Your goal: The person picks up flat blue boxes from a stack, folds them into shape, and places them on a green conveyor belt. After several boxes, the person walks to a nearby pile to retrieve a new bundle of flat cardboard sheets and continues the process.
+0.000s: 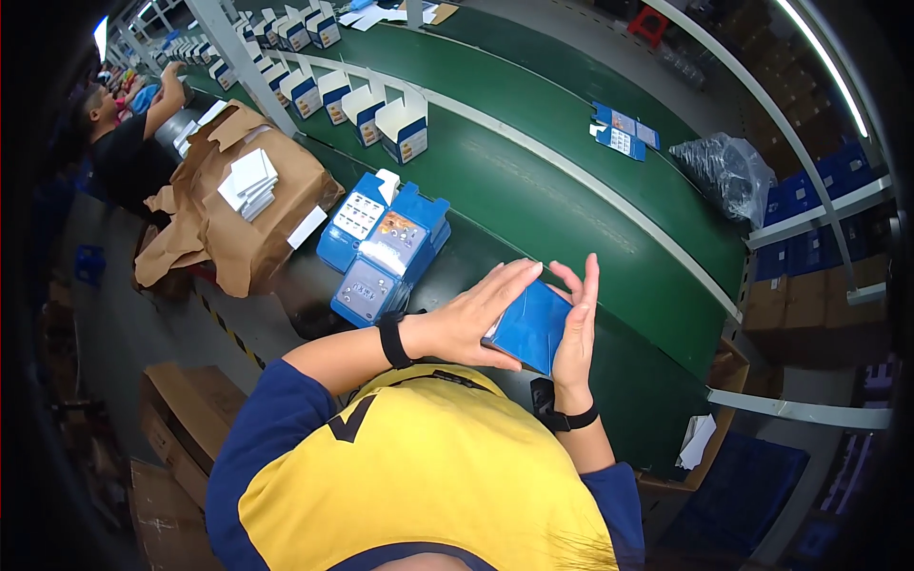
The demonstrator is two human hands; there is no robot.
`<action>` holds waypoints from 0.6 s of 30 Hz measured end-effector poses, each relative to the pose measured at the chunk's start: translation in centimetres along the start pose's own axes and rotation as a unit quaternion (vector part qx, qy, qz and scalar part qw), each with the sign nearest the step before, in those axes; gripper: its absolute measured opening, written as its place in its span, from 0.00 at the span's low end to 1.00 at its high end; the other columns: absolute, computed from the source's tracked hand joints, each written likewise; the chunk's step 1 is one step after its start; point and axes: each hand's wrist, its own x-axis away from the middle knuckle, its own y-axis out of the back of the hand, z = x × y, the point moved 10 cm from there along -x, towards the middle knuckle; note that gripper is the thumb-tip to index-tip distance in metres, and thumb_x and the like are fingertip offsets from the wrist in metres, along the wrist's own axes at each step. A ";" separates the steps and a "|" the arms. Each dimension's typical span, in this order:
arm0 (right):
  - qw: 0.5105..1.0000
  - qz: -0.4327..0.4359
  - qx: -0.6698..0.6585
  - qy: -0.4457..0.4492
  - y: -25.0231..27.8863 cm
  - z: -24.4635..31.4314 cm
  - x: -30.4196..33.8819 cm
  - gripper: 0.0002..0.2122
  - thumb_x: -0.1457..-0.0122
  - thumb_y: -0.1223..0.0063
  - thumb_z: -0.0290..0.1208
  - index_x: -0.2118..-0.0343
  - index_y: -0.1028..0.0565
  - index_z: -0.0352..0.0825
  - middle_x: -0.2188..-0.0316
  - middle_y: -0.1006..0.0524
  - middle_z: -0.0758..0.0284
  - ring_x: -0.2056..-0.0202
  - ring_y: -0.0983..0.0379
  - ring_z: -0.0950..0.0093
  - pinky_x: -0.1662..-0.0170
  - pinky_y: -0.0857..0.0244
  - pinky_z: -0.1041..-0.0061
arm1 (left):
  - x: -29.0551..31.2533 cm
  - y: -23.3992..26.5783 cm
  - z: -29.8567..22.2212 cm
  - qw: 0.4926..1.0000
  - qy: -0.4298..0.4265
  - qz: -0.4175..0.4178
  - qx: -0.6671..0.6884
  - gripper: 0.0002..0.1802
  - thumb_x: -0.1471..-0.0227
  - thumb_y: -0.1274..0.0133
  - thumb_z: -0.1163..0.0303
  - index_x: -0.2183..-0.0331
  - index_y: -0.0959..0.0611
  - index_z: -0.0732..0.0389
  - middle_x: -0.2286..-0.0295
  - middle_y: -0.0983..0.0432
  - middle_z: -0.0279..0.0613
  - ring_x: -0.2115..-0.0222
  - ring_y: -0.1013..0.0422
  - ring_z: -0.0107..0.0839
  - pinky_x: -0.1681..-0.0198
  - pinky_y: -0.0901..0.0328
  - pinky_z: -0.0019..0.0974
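A blue cardboard box (535, 328) is held between my two hands, in front of my chest at the near edge of the bench. My left hand (468, 314) presses on its left side, thumb low and fingers stretched along the top. Against the right side lies my right hand (577, 328), its fingers pointing up and away. The palms hide part of the box. Left of my hands is a stack of flat, printed blue cartons (386, 249), with a white flap sticking up at its far end.
Open blue-and-white boxes (405, 128) stand in rows on the green conveyor (533, 157). A flattened blue carton (624, 131) and a clear plastic bag (728, 171) lie farther right. At left, white booklets (250, 181) rest on torn brown paper (219, 233); a co-worker (133, 143) is beyond.
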 end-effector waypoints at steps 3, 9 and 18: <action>0.980 0.012 -0.097 -0.176 1.8 -6.8 -0.6 0.32 0.40 0.63 0.53 0.41 0.46 0.31 0.52 0.33 0.60 0.55 0.32 0.72 0.53 0.38 0.76 | -0.7 0.0 -0.7 0.995 -0.093 0.019 -0.038 0.52 0.67 0.34 0.62 0.42 0.44 0.53 0.42 0.51 0.49 0.41 0.54 0.52 0.42 0.58 0.61; 0.857 0.139 -0.272 -0.415 0.2 -11.1 0.4 0.29 0.41 0.53 0.43 0.42 0.45 0.33 0.53 0.32 0.60 0.54 0.32 0.71 0.51 0.37 0.75 | 0.9 0.2 0.8 0.898 -0.257 0.097 -0.345 0.47 0.68 0.36 0.70 0.44 0.37 0.42 0.40 0.57 0.46 0.39 0.57 0.49 0.42 0.60 0.62; 0.933 -0.042 0.350 -0.076 9.2 -21.2 -11.5 0.54 0.60 0.36 0.28 0.39 0.69 0.30 0.40 0.52 0.48 0.39 0.53 0.58 0.39 0.56 0.69 | 12.2 16.0 16.4 0.782 0.481 -0.122 -0.376 0.61 0.69 0.33 0.57 0.39 0.53 0.46 0.50 0.42 0.54 0.47 0.45 0.50 0.48 0.54 0.68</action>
